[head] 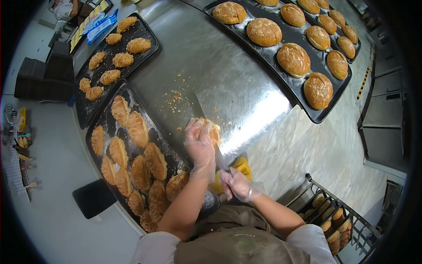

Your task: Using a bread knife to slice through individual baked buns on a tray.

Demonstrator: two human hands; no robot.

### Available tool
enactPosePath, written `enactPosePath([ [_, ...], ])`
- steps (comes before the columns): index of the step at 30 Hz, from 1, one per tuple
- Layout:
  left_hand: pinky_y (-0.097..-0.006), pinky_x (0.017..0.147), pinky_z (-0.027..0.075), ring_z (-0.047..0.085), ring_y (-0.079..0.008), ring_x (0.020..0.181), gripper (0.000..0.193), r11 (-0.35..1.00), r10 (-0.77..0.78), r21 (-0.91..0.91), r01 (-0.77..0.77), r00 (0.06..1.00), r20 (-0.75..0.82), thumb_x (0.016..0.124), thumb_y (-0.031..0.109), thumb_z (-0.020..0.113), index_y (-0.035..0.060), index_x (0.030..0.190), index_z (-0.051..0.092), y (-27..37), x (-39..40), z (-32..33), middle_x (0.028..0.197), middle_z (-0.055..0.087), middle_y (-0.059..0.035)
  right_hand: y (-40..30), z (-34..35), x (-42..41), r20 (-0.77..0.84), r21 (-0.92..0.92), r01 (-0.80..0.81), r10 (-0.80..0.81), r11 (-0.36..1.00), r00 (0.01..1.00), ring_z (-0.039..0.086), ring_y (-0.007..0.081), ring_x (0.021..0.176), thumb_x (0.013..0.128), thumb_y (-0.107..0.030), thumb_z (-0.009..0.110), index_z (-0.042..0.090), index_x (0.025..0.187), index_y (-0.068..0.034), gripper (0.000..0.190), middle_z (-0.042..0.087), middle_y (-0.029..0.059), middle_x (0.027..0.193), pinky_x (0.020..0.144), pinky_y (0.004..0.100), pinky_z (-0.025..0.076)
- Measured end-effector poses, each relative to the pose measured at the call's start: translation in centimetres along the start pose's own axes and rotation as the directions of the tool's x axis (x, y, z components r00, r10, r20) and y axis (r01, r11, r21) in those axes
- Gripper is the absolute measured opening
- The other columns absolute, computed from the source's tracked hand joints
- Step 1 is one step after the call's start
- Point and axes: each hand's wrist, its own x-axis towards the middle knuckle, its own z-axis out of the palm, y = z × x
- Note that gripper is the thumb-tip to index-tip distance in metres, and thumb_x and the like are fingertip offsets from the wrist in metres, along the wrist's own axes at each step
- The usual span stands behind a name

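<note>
My left hand (201, 145), in a clear plastic glove, grips a crumb-coated bread roll (215, 134) above the front part of the steel worktop (230, 82). My right hand (238, 184), also gloved, holds the handle of a long-bladed knife (221, 159). The blade runs up to the roll and its tip shows beyond it, over the worktop; how deep it sits in the roll is hidden. Loose crumbs (176, 99) lie behind the roll. At the left, a black baking tray (155, 123) holds several elongated crumb-coated rolls, some with a pale cut edge showing.
Another tray (153, 36) of crumb-coated rolls stands at the back left, near blue packets (100, 28). Floured trays (260, 57) of round loaves stand at the right. A yellow cloth (243, 168) hangs by the front edge. A rack (356, 217) with bread stands lower right. A person (67, 10) is far left.
</note>
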Motion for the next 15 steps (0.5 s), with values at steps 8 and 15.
enactPosePath([
  [8, -0.03, 0.091, 0.044, 0.05, -0.0211, 0.105, 0.03, 0.893, -0.382, -0.267, 0.362, 0.924, -0.026, 0.078, -0.008, 0.061, -0.0012, 0.104, 0.047, 2.3, -0.1, 0.9, 0.116, 0.049, -0.0149, 1.5, -0.6, -1.6, 0.007, -0.094, -0.086, 0.087, 0.992, 0.996, 0.044, 0.0135, 0.038, 0.093, -0.03, 0.046, 0.041, 0.086, 0.0, 0.031, 0.045, 0.005, 0.052, 0.035, 0.0286, 0.039],
  [15, -0.0303, 0.095, 0.039, 0.043, -0.0211, 0.113, 0.039, 0.871, -0.371, -0.34, 0.355, 0.928, 0.02, 0.082, -0.001, 0.059, -0.0029, 0.116, 0.04, 5.0, 0.7, 0.8, 0.123, 0.042, -0.0169, -1.5, 0.7, 1.9, -0.102, -0.189, 0.042, -0.062, 0.981, 0.993, 0.049, 0.0193, 0.04, 0.091, -0.027, 0.048, 0.041, 0.087, 0.001, 0.029, 0.05, 0.0093, 0.054, 0.037, 0.0322, 0.04],
])
